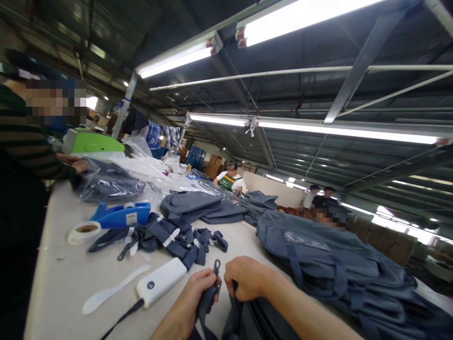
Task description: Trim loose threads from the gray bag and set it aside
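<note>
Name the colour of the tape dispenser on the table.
Blue tape dispenser, clearest in the head view.

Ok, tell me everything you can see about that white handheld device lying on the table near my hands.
The white handheld device is a smooth, rounded oblong that looks like plastic, with a small dark round mark near its lower end. It lies flat and diagonal on the pale table. A dark strap runs from its lower end; its upper end meets the pile of navy straps. Neither hand touches it.
</note>
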The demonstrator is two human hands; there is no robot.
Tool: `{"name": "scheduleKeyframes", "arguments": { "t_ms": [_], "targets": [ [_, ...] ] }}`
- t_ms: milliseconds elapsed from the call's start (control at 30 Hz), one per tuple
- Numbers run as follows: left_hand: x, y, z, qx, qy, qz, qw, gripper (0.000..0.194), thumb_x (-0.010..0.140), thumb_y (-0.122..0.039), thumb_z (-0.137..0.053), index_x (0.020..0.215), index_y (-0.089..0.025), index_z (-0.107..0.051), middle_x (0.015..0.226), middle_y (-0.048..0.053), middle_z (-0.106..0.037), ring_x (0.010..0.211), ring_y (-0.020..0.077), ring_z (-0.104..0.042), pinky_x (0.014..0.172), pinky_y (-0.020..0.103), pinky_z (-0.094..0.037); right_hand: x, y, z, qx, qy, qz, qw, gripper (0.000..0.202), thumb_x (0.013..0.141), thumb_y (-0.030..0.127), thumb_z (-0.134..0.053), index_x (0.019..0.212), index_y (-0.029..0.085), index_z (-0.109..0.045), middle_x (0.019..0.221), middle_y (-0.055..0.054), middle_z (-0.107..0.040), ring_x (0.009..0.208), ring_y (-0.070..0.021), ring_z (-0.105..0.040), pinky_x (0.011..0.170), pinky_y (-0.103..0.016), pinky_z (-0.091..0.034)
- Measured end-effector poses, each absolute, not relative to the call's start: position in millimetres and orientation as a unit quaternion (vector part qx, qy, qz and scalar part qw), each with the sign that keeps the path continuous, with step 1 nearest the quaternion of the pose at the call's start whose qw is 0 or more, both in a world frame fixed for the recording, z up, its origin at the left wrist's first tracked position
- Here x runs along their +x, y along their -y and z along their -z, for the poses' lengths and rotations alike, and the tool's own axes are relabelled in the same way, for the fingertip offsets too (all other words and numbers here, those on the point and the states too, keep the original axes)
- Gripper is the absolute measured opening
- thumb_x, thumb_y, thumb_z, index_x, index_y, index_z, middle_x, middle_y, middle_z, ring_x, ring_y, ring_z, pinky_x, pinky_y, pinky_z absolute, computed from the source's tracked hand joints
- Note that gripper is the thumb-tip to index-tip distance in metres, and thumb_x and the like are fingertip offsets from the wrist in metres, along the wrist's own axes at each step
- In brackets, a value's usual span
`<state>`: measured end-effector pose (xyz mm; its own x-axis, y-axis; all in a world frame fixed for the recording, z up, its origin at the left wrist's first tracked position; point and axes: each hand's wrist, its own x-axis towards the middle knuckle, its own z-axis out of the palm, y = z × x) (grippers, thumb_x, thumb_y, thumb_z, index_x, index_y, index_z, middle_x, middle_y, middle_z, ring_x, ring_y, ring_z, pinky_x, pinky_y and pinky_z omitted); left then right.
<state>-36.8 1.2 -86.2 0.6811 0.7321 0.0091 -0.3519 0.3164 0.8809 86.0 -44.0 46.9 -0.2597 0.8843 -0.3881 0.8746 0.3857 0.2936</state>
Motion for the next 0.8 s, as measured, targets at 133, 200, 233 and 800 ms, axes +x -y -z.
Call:
{"name": "scheduleKeyframes", "arguments": {
  "t_ms": [133,200,233,800],
  "targets": [
    [-41,2,83,0.415,-0.171,-0.308,0.839,0.052,0.050,-0.059,-0.076,0.072,-0.017,-0.053,0.048,-0.005,-0.047,0.043,0.0061,-0.036,0.049,0.021,-0.021,93,46,-40,0.589,-0.781,0.014,0.208,0.026,0.078,0.011,-0.066,0.098,0.023,-0.078,0.101,-0.005,-0.074,0.096,-0.0288,-0.069,0.080,-0.032,-0.054],
    [-42,2,84,0.386,-0.157,-0.292,0.861,0.052,0.049,-0.059,-0.077,0.067,-0.018,-0.049,0.047,-0.006,-0.043,0.044,0.0061,-0.036,0.049,0.021,-0.025,89,46,-37,0.600,-0.772,0.033,0.205,0.023,0.082,0.012,-0.062,0.097,0.021,-0.078,0.101,-0.008,-0.074,0.098,-0.0313,-0.069,0.081,-0.036,-0.054],
    [-42,1,85,0.372,-0.150,-0.284,0.871,0.052,0.049,-0.058,-0.077,0.064,-0.019,-0.047,0.047,-0.006,-0.042,0.044,0.0061,-0.036,0.049,0.021,-0.026,86,45,-35,0.604,-0.769,0.041,0.206,0.023,0.083,0.011,-0.060,0.095,0.019,-0.078,0.101,-0.011,-0.074,0.099,-0.0331,-0.068,0.082,-0.038,-0.054],
    [-50,-29,98,0.419,-0.122,-0.147,0.888,0.030,0.067,-0.045,-0.057,0.060,-0.020,-0.042,0.043,-0.010,-0.023,0.036,0.0040,-0.007,0.041,0.022,-0.002,98,32,-13,0.651,-0.669,0.355,-0.044,0.043,0.106,0.033,-0.023,0.093,0.012,-0.058,0.083,-0.008,-0.070,0.054,-0.0144,-0.056,0.056,-0.024,-0.042]
  ]
}}
